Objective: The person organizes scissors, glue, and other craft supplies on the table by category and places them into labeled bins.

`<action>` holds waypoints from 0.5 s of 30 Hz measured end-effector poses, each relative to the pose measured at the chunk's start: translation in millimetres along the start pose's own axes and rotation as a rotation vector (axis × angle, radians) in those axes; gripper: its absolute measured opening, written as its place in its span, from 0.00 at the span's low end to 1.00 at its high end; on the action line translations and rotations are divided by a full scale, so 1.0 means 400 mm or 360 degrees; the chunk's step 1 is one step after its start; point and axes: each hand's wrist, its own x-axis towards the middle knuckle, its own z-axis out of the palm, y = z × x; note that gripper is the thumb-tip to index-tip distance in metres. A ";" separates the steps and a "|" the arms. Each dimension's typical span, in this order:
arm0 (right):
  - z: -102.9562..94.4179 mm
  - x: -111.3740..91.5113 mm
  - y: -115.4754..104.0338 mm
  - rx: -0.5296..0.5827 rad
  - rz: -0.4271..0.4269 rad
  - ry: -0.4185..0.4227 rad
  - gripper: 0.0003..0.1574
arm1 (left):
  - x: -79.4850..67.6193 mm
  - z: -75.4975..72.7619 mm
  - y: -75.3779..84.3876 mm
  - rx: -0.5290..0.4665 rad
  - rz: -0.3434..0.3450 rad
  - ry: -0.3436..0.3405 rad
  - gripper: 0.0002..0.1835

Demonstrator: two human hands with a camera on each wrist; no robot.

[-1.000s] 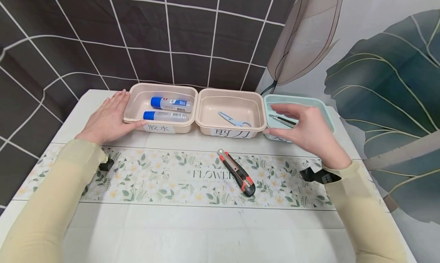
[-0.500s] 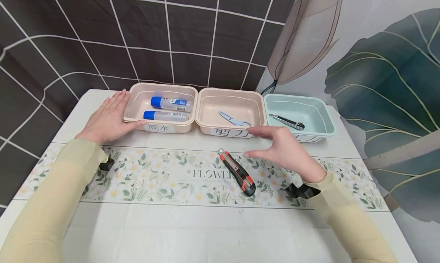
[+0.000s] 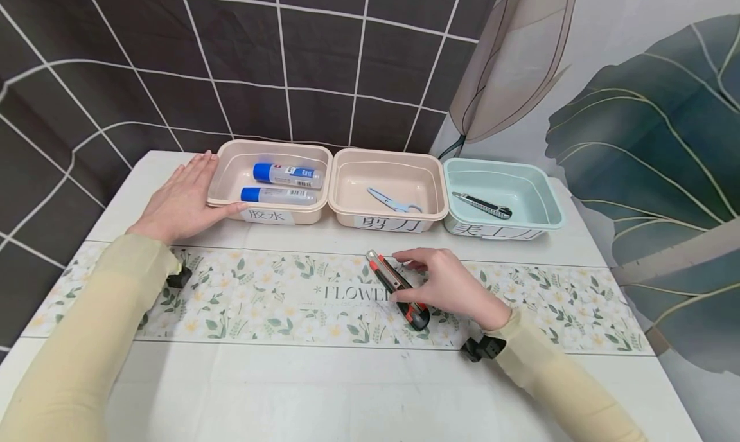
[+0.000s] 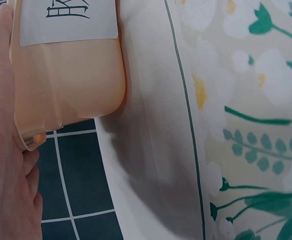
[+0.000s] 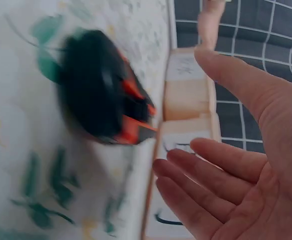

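Observation:
A red-and-black utility knife (image 3: 417, 315) lies slanted on the flowered strip of the table. Over it reaches my right hand (image 3: 448, 284), thumb and fingers spread apart, partly covering the knife in the head view. In the right wrist view the knife (image 5: 93, 85) is blurred, its rounded end toward the camera, and the palm holds nothing. My left hand (image 3: 180, 199) rests against the left side of a beige box (image 3: 234, 156), fingers straight and thumb along its front rim. Two blue-capped glue bottles (image 3: 288, 175) lie inside that box.
A second beige box (image 3: 399, 156) adjoins on the right, with light-blue scissors (image 3: 393, 201) inside. Beyond it a mint-green box (image 3: 540, 201) holds a black utility knife (image 3: 482, 204). All three carry paper labels in front. A dark tiled wall covering (image 3: 231, 63) rises behind.
My right hand has left the mint-green box and moved left and toward me, over the red-and-black utility knife. The left hand and the boxes have stayed in place.

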 end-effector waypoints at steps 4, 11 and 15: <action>0.028 -0.005 0.007 -0.0013 0.0041 0.0009 0.47 | 0.000 -0.001 0.001 0.0004 -0.0003 -0.0006 0.61; 0.057 -0.012 0.010 -0.0059 0.0108 0.0018 0.46 | 0.001 -0.003 0.003 -0.0001 -0.0014 -0.0015 0.61; 0.063 -0.014 0.012 -0.0101 0.0095 0.0032 0.44 | 0.001 -0.003 0.004 0.0004 -0.0008 -0.0015 0.61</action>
